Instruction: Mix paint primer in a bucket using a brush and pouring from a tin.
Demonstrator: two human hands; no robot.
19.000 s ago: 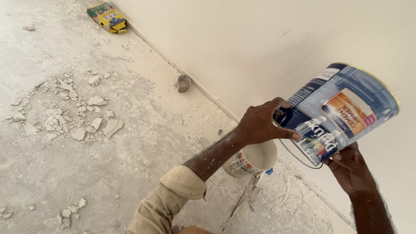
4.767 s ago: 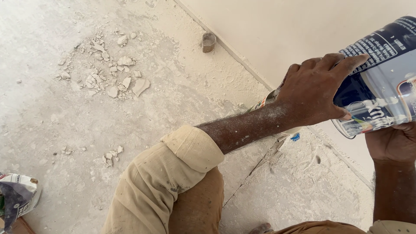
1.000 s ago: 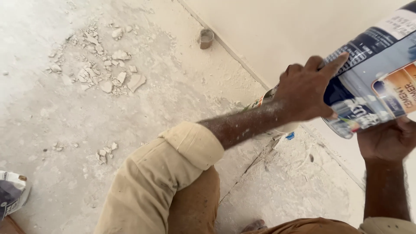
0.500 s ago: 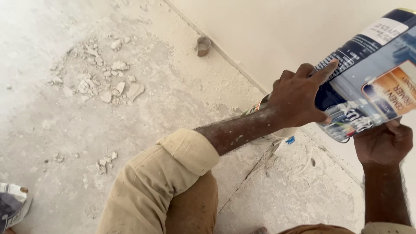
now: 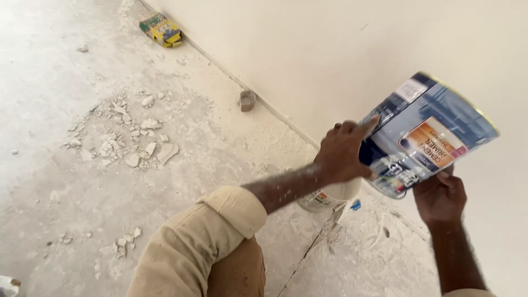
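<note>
Dusty concrete floor [image 5: 82,181], pale wall [image 5: 330,49]. Both hands grip the tilted blue paint can [image 5: 426,135]: left hand [image 5: 344,151] clamped on its side, right hand [image 5: 440,195] underneath. It looks mid-pour into the white bucket [image 5: 324,198] below; steady tilting matters.

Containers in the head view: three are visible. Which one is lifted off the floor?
The blue paint can, gripped tilted by the left hand and right hand. The white bucket and small cup stand on the floor.
</note>
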